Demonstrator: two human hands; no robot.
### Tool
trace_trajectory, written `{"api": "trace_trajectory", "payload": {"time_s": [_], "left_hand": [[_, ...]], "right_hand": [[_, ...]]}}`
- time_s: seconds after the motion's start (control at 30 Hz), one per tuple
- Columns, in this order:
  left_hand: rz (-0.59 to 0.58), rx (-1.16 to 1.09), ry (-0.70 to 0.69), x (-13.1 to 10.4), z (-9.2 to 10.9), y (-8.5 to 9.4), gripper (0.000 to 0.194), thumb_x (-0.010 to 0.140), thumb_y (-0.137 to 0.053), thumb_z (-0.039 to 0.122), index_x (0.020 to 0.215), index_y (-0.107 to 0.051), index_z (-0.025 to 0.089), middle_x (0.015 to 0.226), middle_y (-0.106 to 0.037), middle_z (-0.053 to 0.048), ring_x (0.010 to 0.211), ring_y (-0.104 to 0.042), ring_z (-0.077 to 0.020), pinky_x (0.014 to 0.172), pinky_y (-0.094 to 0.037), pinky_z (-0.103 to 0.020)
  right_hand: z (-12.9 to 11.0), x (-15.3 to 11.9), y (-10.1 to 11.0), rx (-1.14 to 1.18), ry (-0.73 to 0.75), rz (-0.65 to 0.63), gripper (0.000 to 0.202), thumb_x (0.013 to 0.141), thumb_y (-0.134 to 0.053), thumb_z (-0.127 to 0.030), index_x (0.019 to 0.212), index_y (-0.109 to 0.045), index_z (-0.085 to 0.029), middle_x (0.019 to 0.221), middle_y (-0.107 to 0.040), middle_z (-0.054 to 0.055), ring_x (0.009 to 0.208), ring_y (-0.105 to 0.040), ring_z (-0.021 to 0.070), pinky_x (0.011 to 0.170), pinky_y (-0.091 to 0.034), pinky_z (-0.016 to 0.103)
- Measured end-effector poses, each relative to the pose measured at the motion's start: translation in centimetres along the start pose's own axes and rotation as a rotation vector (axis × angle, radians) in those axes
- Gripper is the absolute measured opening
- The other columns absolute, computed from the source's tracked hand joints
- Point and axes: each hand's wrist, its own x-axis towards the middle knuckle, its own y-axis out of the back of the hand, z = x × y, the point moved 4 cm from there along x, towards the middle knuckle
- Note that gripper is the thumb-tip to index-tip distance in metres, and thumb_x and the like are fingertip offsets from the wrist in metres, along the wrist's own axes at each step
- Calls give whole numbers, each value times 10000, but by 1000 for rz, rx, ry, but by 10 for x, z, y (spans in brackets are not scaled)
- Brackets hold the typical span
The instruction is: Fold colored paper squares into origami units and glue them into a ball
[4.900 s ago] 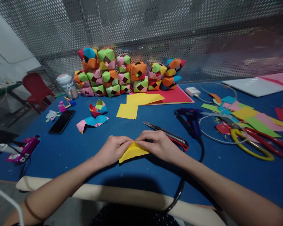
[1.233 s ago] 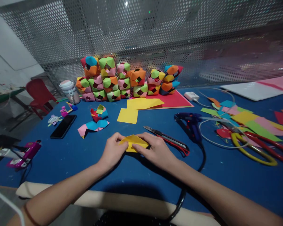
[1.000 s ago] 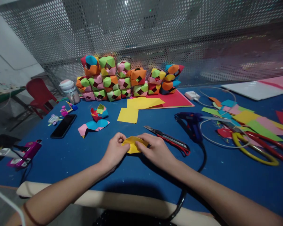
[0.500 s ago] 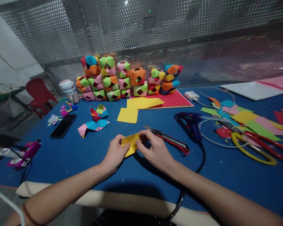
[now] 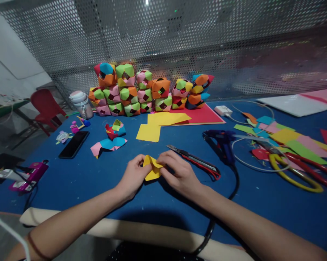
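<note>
A small folded piece of yellow paper [image 5: 151, 174] is held between both hands, just above the blue table [image 5: 103, 185]. My left hand [image 5: 134, 176] pinches its left side, thumb on top. On the right side, the fingers and thumb of my right hand [image 5: 180, 172] grip the paper's edge, where a flap stands bent up. Beyond the hands lie a flat yellow square [image 5: 148, 133] and more yellow sheets [image 5: 167, 119], which partly cover a red sheet [image 5: 206, 115]. A red box cutter [image 5: 197, 162] rests just right of my right hand.
Stacked colourful paper balls [image 5: 128, 96] line the back. Folded paper pieces [image 5: 109, 144], a phone [image 5: 74, 144] and a bottle [image 5: 81, 105] are left. A blue glue gun [image 5: 223, 139] with a black cord, scissors [image 5: 296, 174] and paper scraps [image 5: 290, 137] are right.
The yellow paper has been turned and bent, and a flap now rises at its top. My right fingers have curled further over its right edge. The view has shifted slightly.
</note>
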Motion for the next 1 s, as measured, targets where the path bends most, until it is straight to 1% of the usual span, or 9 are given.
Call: {"api": "trace_trajectory", "payload": {"time_s": [0.13, 0.2, 0.27, 0.33, 0.4, 0.53, 0.67, 0.83, 1.0], "left_hand": [[-3, 25, -2, 0, 2, 0, 125, 690, -607, 229, 755, -538, 148, 704, -522, 42, 639, -474, -89, 581, -388, -185], [6, 65, -12, 0, 3, 1, 127, 702, -605, 247, 744, -538, 148, 700, -523, 43, 631, -475, -88, 574, -386, -184], [9, 97, -22, -1, 3, 1, 124, 718, -596, 258, 740, -537, 151, 692, -521, 46, 625, -478, -87, 570, -386, -183], [-3, 118, -36, -1, 4, 0, 108, 733, -579, 251, 756, -546, 151, 702, -530, 45, 633, -486, -88, 574, -392, -183], [-12, 137, -49, -1, 6, -1, 75, 738, -560, 219, 761, -554, 148, 700, -529, 45, 632, -484, -86, 568, -388, -178], [-7, 149, -48, -2, 8, -1, 42, 727, -554, 181, 744, -557, 142, 671, -509, 51, 616, -471, -78, 549, -368, -169], [-33, 81, -14, -3, 8, -2, 87, 733, -566, 215, 777, -559, 140, 690, -533, 44, 619, -486, -80, 563, -379, -176], [-55, 47, 4, -5, 10, -4, 48, 705, -537, 139, 750, -555, 142, 661, -529, 48, 589, -481, -76, 546, -373, -175], [-48, 109, -43, -6, 15, -3, 105, 750, -572, 225, 810, -587, 140, 740, -582, 23, 676, -533, -100, 619, -416, -192]], "right_hand": [[-2, 2, 3, 65, -60, -14, 153, 848, -450, -162, 918, -584, -188, 931, -593, 88, 868, -580, 183, 762, -491, 328], [0, 4, 4, 110, -142, -13, 154, 874, -448, -198, 835, -597, -188, 897, -615, 78, 845, -591, 178, 753, -489, 320], [4, 5, 3, 149, -254, -4, 135, 866, -485, -223, 792, -592, -188, 830, -627, 56, 781, -597, 167, 709, -492, 301], [10, 4, 1, 188, -360, -11, 84, 834, -539, -244, 843, -597, -184, 807, -634, 41, 725, -596, 156, 664, -496, 283], [14, 3, -3, 214, -421, -48, 124, 821, -557, -257, 898, -611, -177, 821, -641, 41, 720, -596, 153, 659, -497, 278], [15, 2, -5, 213, -425, -102, 139, 833, -534, -255, 852, -642, -170, 802, -642, 41, 736, -591, 157, 677, -483, 284], [15, 2, -3, 214, -432, -67, 122, 824, -538, -245, 828, -635, -171, 776, -641, 31, 708, -590, 151, 645, -474, 273], [15, 2, -3, 180, -452, -37, 106, 815, -542, -221, 783, -625, -164, 729, -632, 22, 666, -577, 142, 610, -457, 258], [15, 1, -3, 160, -407, -31, 115, 825, -530, -220, 770, -618, -169, 727, -624, 24, 664, -571, 143, 608, -452, 257]]}}
